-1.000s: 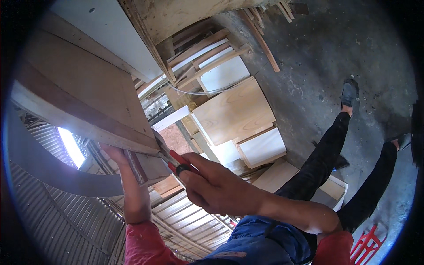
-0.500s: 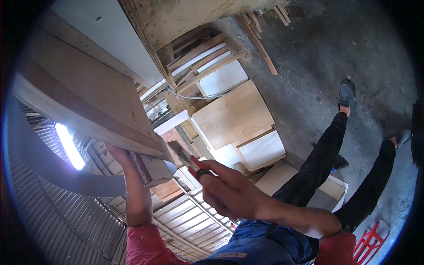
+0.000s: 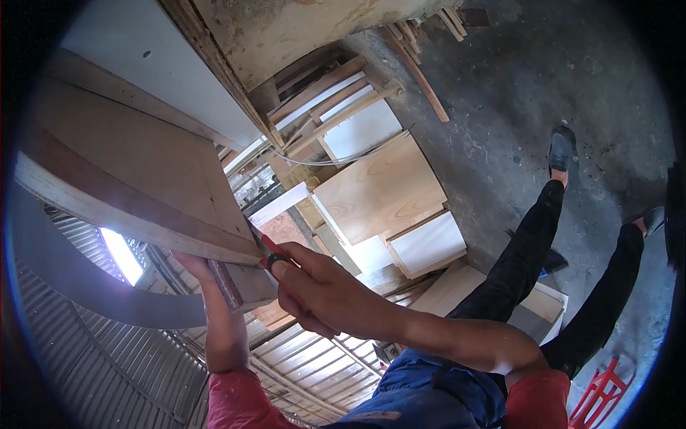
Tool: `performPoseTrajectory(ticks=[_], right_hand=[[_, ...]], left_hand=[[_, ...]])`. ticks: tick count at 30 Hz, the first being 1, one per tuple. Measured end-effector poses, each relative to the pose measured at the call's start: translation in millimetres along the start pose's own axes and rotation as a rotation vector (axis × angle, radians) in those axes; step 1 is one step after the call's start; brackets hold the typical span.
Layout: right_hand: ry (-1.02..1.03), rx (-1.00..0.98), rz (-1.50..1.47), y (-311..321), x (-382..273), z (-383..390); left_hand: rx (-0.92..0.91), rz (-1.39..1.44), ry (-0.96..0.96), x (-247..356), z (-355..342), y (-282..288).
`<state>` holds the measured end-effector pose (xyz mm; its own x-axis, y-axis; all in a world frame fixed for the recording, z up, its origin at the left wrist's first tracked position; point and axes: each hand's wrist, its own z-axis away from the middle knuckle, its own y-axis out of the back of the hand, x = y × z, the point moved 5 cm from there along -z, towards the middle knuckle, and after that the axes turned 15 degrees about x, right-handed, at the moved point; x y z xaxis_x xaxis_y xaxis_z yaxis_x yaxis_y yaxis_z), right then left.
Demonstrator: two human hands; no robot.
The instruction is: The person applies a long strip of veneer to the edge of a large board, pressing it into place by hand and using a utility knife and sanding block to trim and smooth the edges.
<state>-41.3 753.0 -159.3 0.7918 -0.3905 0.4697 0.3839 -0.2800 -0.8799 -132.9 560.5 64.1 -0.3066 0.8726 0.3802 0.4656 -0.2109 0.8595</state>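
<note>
Head view: your right hand point(image 3: 312, 292) is gripping a red tool point(image 3: 267, 244) at the board point(image 3: 146, 154), work apparently underway, remainder unclear, left hand point(image 3: 191, 264) hiding its hold.

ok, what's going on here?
The person's right hand grips a red-handled tool, held close to the end of a curved wooden workpiece; contact isn't clear. The left hand is at the workpiece's lower edge, fingers mostly hidden. Wooden panels lie beyond.

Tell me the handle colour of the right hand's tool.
The tool handle in the right hand looks mainly red, best in the head view.
</note>
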Motion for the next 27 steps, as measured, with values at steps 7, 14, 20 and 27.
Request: performPoseTrajectory(ticks=[7, 14, 20, 27], right_hand=[[0.044, 0.007, 0.091, 1, -10, -3], [-0.016, -0.052, 0.116, 8, 3, 12], [-0.058, -0.054, 0.074, 9, 8, 30], [-0.054, -0.025, 0.106, 9, 29, 40]], left_hand=[[-0.027, 0.002, -0.005, -4, -3, 3], [0.002, -0.017, 0.013, 0, 7, -8], [0.057, -0.079, 0.005, 12, 16, -25], [0.050, -0.034, -0.055, 17, 28, -46]])
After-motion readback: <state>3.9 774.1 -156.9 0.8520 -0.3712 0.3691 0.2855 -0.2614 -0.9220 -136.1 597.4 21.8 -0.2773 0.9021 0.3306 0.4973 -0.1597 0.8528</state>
